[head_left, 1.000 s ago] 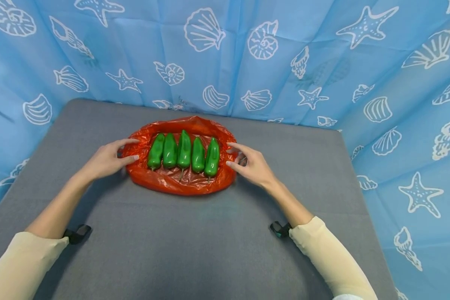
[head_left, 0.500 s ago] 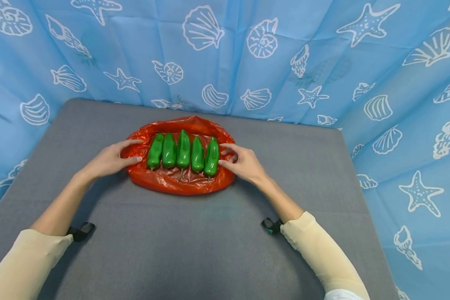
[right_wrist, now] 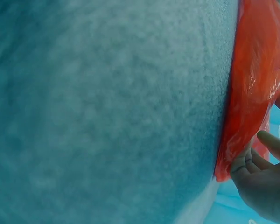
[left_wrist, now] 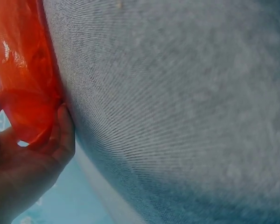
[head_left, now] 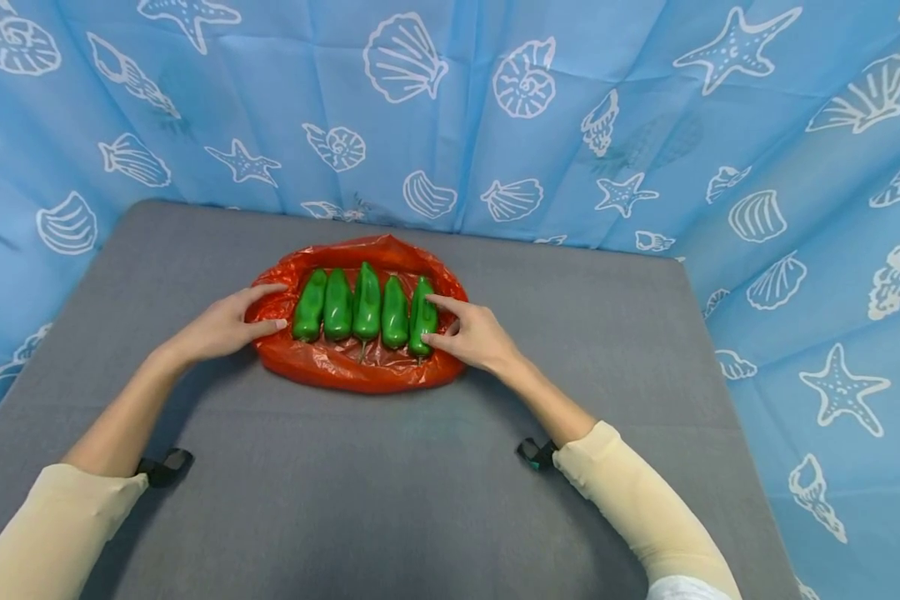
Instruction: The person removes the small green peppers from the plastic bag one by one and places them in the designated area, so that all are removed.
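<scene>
Closest to me lie my cream left sleeve (head_left: 52,525) and right sleeve (head_left: 645,517), over the grey tabletop (head_left: 360,500). Further out, the red plastic bag (head_left: 360,375) sits toward the table's far side, its mouth spread wide and its edge puffed into a thick rim. My left hand (head_left: 225,325) rests against the bag's left end, fingers relaxed, thumb and forefinger well apart. My right hand (head_left: 478,333) grips nothing: thumb and forefinger stand apart over the rightmost pepper (head_left: 420,317); I cannot tell whether either tip touches it.

That pepper ends a row of green peppers (head_left: 368,308), five in all, side by side inside the bag. I judge each light and fairly firm, slick from its gloss and apt to roll, so best held around the middle with soft pressure. The bag looks flimsy and slippery; its bunched ends should give the surest hold, since the thin wall would crumple. Beyond the table hangs the blue shell-print curtain (head_left: 461,142).
</scene>
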Motion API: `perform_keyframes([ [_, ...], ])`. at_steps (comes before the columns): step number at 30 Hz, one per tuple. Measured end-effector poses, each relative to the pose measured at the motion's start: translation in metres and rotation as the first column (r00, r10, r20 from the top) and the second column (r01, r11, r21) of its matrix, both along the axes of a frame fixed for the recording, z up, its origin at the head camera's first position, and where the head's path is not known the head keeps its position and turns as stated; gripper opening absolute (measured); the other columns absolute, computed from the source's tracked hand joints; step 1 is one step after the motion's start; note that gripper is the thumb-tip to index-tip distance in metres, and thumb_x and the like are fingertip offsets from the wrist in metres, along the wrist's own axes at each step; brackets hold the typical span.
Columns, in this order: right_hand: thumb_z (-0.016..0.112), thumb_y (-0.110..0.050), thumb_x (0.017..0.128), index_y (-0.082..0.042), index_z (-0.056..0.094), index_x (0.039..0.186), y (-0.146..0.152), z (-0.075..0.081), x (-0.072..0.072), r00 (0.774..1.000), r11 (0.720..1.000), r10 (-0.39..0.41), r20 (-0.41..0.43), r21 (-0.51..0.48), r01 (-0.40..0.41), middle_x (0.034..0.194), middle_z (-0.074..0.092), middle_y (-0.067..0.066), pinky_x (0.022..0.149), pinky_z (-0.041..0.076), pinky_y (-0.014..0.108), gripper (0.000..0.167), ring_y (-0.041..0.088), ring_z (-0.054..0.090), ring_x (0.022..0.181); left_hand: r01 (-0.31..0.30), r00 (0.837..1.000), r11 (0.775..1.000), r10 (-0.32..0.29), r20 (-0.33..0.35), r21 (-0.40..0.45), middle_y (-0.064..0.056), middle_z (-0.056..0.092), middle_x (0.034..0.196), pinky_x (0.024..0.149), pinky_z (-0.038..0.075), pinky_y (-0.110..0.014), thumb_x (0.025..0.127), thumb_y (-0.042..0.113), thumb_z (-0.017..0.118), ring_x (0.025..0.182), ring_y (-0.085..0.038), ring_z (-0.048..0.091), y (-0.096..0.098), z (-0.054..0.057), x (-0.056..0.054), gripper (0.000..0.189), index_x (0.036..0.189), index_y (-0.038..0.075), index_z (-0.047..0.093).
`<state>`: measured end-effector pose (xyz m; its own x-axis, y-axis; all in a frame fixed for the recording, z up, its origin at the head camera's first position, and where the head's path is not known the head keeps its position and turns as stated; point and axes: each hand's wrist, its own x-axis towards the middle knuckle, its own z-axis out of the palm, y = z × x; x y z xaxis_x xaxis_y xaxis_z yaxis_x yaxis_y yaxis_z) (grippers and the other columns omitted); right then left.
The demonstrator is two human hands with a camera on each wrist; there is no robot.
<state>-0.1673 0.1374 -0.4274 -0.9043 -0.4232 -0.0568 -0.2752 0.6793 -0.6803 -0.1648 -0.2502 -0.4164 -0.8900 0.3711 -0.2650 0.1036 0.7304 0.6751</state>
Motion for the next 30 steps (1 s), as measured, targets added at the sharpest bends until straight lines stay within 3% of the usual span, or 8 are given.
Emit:
perform_keyframes([
  [3, 0.078, -0.034, 0.087, -0.018, 0.05, 0.147, -0.003, 0.0, 0.0, 1.0, 1.0, 0.02, 0.006, 0.011, -0.02, 0.067, 0.065, 0.001, 0.055, 0.047, 0.029, 0.068, 0.011, 0.06, 0.059, -0.002, 1.0, 1.0, 0.002, -0.005, 0.0, -0.033, 0.025, 0.155, 0.109, 0.024, -0.069, 0.101, 0.038, 0.058, 0.14, -0.052, 0.025, 0.0, -0.002, 0.0, 0.07, 0.155, 0.005, 0.029],
  [6, 0.079, -0.034, 0.086, -0.018, 0.048, 0.148, -0.006, 0.002, 0.0, 0.999, 0.998, 0.046, 0.001, 0.035, -0.046, 0.078, 0.065, 0.003, 0.059, 0.048, 0.03, 0.072, 0.012, 0.059, 0.061, -0.004, 1.0, 1.0, 0.004, -0.01, 0.003, -0.033, 0.025, 0.155, 0.109, 0.024, -0.069, 0.101, 0.038, 0.058, 0.14, -0.053, 0.025, -0.001, -0.003, 0.0, 0.068, 0.154, 0.006, 0.03],
  [9, 0.081, -0.034, 0.084, -0.017, 0.046, 0.15, -0.009, 0.004, 0.0, 0.997, 0.995, 0.076, -0.015, 0.066, -0.075, 0.11, 0.068, 0.007, 0.076, 0.052, 0.033, 0.076, 0.015, 0.061, 0.08, -0.006, 1.0, 1.0, 0.006, -0.016, 0.004, -0.033, 0.024, 0.155, 0.109, 0.024, -0.07, 0.101, 0.038, 0.059, 0.14, -0.053, 0.025, -0.001, -0.003, 0.0, 0.068, 0.154, 0.006, 0.031],
  [13, 0.082, -0.036, 0.082, -0.016, 0.043, 0.152, -0.013, 0.004, 0.0, 0.994, 0.988, 0.106, -0.026, 0.118, -0.102, 0.146, 0.051, 0.012, 0.104, 0.045, 0.041, 0.083, 0.024, 0.055, 0.121, -0.009, 1.0, 1.0, 0.009, -0.022, 0.005, -0.033, 0.024, 0.156, 0.109, 0.023, -0.07, 0.1, 0.038, 0.059, 0.141, -0.053, 0.024, -0.001, -0.004, 0.0, 0.068, 0.154, 0.007, 0.031],
  [15, 0.083, -0.038, 0.081, -0.018, 0.041, 0.153, -0.015, 0.004, 0.0, 0.993, 0.982, 0.112, -0.02, 0.155, -0.108, 0.148, 0.047, 0.014, 0.108, 0.041, 0.044, 0.085, 0.028, 0.048, 0.132, -0.009, 1.0, 1.0, 0.009, -0.023, 0.008, -0.033, 0.023, 0.156, 0.109, 0.022, -0.07, 0.101, 0.038, 0.059, 0.141, -0.053, 0.023, -0.001, -0.004, 0.001, 0.068, 0.154, 0.006, 0.031],
  [20, 0.082, -0.04, 0.081, -0.022, 0.04, 0.153, -0.019, 0.0, 0.001, 0.995, 0.972, 0.102, -0.022, 0.214, -0.095, 0.151, 0.042, 0.015, 0.106, 0.043, 0.048, 0.085, 0.03, 0.045, 0.134, -0.008, 1.0, 1.0, 0.008, -0.026, 0.007, -0.034, 0.022, 0.156, 0.109, 0.022, -0.071, 0.101, 0.038, 0.058, 0.141, -0.054, 0.022, -0.001, -0.003, 0.001, 0.068, 0.154, 0.006, 0.031],
  [30, 0.082, -0.038, 0.081, -0.021, 0.041, 0.153, -0.016, -0.001, 0.002, 0.995, 0.989, 0.077, -0.068, 0.133, -0.068, 0.148, 0.046, 0.013, 0.108, 0.041, 0.045, 0.085, 0.028, 0.047, 0.132, -0.01, 1.0, 1.0, 0.01, -0.01, 0.007, -0.034, 0.022, 0.156, 0.108, 0.023, -0.071, 0.1, 0.039, 0.059, 0.14, -0.054, 0.023, -0.001, -0.005, 0.0, 0.07, 0.155, 0.007, 0.03],
])
